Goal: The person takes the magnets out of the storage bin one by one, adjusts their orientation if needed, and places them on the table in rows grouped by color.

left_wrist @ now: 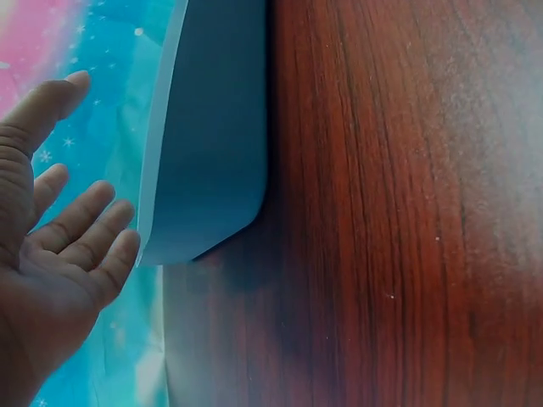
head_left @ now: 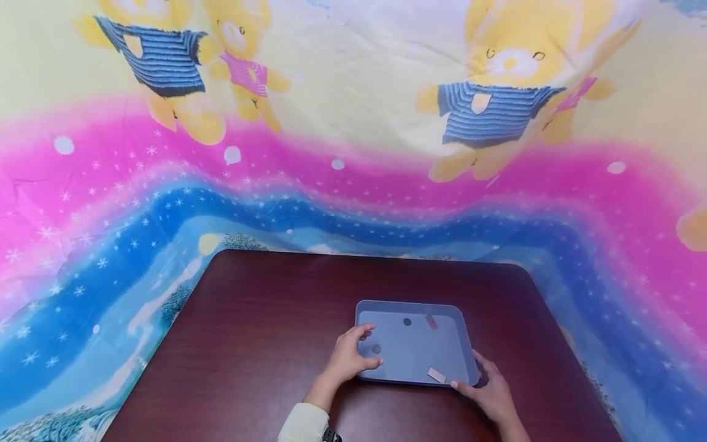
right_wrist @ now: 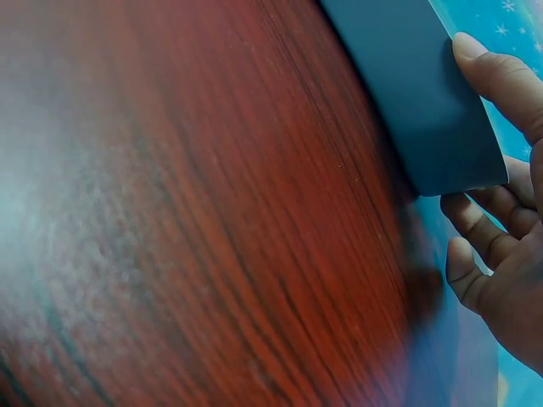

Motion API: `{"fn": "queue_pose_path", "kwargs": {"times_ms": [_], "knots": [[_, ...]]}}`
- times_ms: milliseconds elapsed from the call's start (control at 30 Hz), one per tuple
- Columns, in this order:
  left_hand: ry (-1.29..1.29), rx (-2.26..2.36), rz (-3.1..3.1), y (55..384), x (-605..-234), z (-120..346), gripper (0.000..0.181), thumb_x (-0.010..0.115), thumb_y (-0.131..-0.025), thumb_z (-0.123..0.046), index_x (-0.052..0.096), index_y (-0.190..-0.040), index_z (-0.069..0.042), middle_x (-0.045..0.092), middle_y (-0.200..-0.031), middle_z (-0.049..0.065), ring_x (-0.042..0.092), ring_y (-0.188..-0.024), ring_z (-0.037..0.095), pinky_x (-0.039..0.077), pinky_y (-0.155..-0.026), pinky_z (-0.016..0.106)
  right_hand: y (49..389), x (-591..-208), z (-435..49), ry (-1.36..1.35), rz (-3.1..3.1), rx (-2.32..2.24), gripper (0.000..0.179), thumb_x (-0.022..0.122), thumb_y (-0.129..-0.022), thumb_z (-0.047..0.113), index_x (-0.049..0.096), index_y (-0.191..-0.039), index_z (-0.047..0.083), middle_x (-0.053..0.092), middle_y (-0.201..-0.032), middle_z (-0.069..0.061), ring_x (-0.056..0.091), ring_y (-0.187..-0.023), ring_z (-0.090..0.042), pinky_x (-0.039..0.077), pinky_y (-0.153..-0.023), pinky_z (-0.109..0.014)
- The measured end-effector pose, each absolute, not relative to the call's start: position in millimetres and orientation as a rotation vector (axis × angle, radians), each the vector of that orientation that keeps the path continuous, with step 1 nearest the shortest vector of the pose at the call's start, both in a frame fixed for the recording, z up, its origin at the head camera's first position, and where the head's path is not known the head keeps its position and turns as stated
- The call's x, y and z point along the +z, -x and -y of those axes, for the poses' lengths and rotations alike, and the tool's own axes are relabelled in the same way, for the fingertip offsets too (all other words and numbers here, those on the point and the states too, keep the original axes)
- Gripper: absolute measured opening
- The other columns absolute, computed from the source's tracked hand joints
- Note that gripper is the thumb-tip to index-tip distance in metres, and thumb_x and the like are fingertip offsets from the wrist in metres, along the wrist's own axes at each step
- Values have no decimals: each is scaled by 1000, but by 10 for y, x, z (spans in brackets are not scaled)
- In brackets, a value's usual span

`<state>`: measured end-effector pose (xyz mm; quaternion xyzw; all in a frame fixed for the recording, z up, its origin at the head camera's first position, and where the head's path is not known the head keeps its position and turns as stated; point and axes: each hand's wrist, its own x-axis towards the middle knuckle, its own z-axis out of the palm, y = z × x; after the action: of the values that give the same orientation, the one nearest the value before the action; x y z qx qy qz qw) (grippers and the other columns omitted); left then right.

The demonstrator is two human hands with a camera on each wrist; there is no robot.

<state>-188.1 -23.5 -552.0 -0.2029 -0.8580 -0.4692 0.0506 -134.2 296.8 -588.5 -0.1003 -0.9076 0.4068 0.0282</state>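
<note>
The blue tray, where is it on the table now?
In the head view the blue tray sits on the near middle of the dark wooden table, between the left hand and right hand.

A tray (head_left: 366,309) sits on the table (head_left: 265,319) before me, my left hand (head_left: 349,356) at its left edge, my right hand (head_left: 491,393) at its near right corner.

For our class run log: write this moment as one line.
left hand: open at tray left rim | right hand: grips near right corner | in tray: two dark discs, two small slips | table
</note>
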Motion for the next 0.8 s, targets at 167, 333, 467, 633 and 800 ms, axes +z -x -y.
{"fn": "queue_pose_path", "kwargs": {"times_ms": [167,333,467,633,800], "knots": [[636,-1407,2651,1940,-5565,189,71,80,-55,-28,50,-118,-18,56,-106,0,51,-95,15,41,-77,29,1338,-5891,-2947,320,2815,1251,96,75,-56,46,32,-130,4,40,-116,-20,48,-92,-29,40,-73,-41],[603,-1418,2682,1978,-5598,81,72,81,-53,-21,51,-117,-12,56,-105,9,51,-94,19,41,-78,29,1322,-5867,-2940,342,2811,1252,97,75,-56,46,31,-131,5,39,-118,-21,48,-94,-31,40,-75,-42],[529,-1362,2730,1970,-5612,-40,72,81,-51,-21,52,-116,-10,54,-105,9,50,-94,22,39,-79,32,1309,-5864,-2959,342,2808,1255,97,75,-57,46,30,-132,5,39,-118,-22,48,-95,-32,40,-75,-43],[352,-1334,2786,1938,-5650,-155,73,83,-46,-19,54,-113,-10,51,-103,6,47,-92,23,39,-78,33,1298,-5855,-2947,312,2780,1262,94,76,-57,42,31,-131,4,39,-117,-22,48,-93,-32,41,-73,-44],[138,-1320,2801,1922,-5682,-245,77,83,-41,-11,54,-112,-8,47,-98,6,46,-89,23,40,-76,32,1293,-5889,-2932,299,2760,1271,92,76,-58,39,32,-130,3,40,-116,-21,50,-90,-31,43,-70,-42]]}}
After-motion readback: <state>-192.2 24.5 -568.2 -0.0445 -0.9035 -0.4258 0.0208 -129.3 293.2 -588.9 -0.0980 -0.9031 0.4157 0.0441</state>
